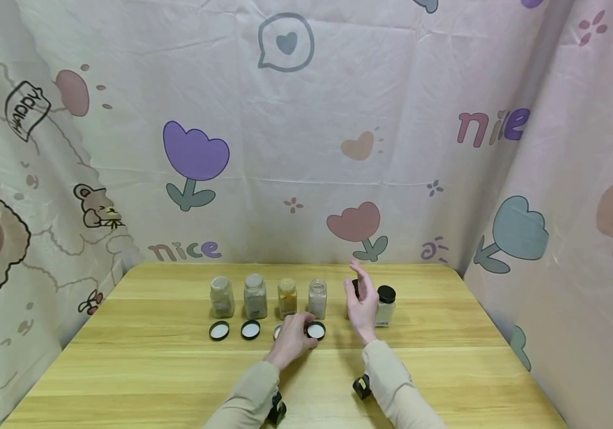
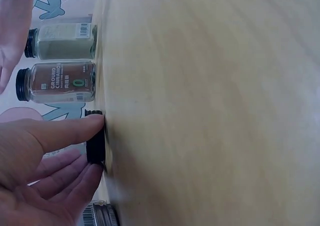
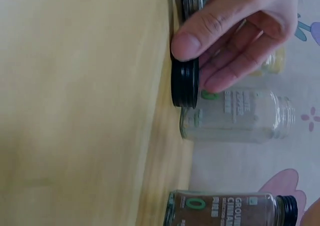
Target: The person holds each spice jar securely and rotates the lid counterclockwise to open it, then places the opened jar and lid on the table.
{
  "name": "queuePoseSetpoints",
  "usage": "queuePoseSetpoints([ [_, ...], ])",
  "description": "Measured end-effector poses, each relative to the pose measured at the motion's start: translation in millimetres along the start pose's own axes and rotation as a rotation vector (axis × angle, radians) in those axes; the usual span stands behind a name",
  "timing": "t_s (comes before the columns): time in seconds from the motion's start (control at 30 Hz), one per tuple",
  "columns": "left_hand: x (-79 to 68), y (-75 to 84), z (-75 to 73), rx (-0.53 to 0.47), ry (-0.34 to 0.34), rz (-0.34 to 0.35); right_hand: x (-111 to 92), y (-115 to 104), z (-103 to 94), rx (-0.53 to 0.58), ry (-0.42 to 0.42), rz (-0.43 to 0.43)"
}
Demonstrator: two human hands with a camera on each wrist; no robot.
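My left hand (image 1: 291, 341) pinches a black lid (image 1: 315, 330) by its rim at the table surface, thumb on one side and fingers on the other. This lid (image 2: 96, 145) lies white lining up, in front of a clear glass spice jar (image 1: 317, 299) with no lid on. Raised to the right, my right hand (image 1: 362, 305) has its fingers extended and holds nothing. In the head view it partly hides a black-capped ground cinnamon jar (image 2: 62, 82). Beside that stands another black-capped jar (image 1: 385, 306) with pale contents.
Three more uncapped jars stand in a row at left: two greyish, a left one (image 1: 222, 297) and a second (image 1: 255, 297), then a yellow one (image 1: 287, 298). Lids (image 1: 219, 330) lie before them, one partly behind my left hand. A printed curtain (image 1: 263, 155) hangs behind the wooden table (image 1: 140, 369).
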State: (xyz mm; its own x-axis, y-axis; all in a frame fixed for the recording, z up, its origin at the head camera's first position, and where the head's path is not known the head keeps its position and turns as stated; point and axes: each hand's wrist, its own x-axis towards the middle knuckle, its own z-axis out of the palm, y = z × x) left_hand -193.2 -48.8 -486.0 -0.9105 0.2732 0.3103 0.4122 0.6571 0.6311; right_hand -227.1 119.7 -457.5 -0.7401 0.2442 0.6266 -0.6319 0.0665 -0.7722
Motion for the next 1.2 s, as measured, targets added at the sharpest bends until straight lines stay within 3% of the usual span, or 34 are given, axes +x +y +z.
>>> queuePoseSetpoints([
  [0.13,-1.6,0.7,0.0,0.001,-0.002,-0.022,3.0,1.5,-4.1,-0.091,0.037,-0.016],
  [0.37,-5.4,6.0,-4.0,-0.017,0.028,-0.04,3.8,2.4,-10.1,-0.334,-0.049,0.161],
  [0.6,-8.7,8.1,-8.6,-0.058,0.067,-0.104,4.2,6.2,-13.7,-0.424,-0.147,0.271],
  [0.8,-12.6,7.5,-14.6,-0.138,0.086,-0.102,5.7,7.2,-15.4,-0.487,-0.193,0.341],
  [1.2,-22.8,5.9,-18.7,-0.286,0.102,-0.138,3.1,7.0,-16.8,-0.583,-0.231,0.314],
])
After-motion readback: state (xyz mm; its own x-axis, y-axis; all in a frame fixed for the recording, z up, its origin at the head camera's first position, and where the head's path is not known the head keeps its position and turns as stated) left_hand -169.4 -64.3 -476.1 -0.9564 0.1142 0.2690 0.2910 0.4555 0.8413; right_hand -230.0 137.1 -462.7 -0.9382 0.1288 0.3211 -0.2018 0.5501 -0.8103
